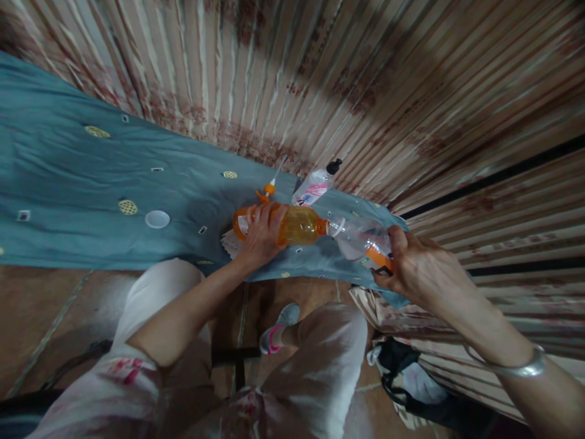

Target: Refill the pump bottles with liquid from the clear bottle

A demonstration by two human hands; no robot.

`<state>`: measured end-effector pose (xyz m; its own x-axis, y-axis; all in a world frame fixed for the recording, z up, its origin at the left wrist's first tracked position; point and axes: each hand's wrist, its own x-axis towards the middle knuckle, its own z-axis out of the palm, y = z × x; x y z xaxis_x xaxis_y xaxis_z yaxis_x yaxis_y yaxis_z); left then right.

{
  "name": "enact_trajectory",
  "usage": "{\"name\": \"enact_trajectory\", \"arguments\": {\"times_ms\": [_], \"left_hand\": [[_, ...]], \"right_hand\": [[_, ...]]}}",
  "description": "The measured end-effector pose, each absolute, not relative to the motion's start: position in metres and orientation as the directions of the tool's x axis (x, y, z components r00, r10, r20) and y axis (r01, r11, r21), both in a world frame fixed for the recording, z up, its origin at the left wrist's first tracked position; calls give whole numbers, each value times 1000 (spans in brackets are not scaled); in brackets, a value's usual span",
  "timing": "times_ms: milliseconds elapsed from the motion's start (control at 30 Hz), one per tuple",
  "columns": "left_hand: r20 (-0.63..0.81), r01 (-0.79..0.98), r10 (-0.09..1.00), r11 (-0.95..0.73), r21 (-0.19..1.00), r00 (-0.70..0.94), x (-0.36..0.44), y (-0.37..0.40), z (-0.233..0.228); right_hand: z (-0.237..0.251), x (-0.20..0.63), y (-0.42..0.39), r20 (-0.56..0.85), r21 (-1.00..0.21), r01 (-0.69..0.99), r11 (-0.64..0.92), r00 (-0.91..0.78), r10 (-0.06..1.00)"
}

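Observation:
My left hand (pixel 262 231) grips an orange bottle (pixel 299 224) of amber liquid, tipped on its side with its neck pointing right. My right hand (pixel 418 268) holds a clear plastic bottle (pixel 361 239) with an orange label, also tilted. The two bottle mouths meet near the middle, above a teal cloth (pixel 82 201) spread on a surface. An orange pump head with a white tube (pixel 269 188) lies on the cloth just behind the orange bottle.
A white bottle with a black cap and pink label (pixel 315 185) lies behind. A white lid (pixel 157 219) rests on the cloth at left. Striped curtains (pixel 347 79) hang behind. My legs and one shoe (pixel 278 332) are below; a dark bag (pixel 411 378) sits lower right.

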<state>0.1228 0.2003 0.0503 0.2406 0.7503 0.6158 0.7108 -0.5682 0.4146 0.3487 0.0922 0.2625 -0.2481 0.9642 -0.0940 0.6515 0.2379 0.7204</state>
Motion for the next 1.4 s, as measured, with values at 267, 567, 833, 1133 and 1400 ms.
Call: {"name": "enact_trajectory", "arguments": {"times_ms": [267, 567, 833, 1133, 1400], "left_hand": [[617, 715, 751, -565, 413, 237, 123, 202, 50], [590, 716, 770, -553, 426, 243, 124, 201, 52], [595, 701, 768, -559, 443, 237, 122, 200, 53], [577, 700, 780, -552, 454, 241, 123, 201, 54], [589, 701, 771, -558, 444, 241, 123, 201, 54]], "right_hand": [[263, 349, 93, -86, 733, 635, 245, -271, 959], [262, 350, 93, -81, 710, 656, 256, -285, 955], [264, 348, 91, -71, 726, 638, 257, -302, 951], [263, 348, 93, -79, 713, 657, 246, -273, 959], [264, 347, 92, -57, 731, 637, 245, -301, 952]]}}
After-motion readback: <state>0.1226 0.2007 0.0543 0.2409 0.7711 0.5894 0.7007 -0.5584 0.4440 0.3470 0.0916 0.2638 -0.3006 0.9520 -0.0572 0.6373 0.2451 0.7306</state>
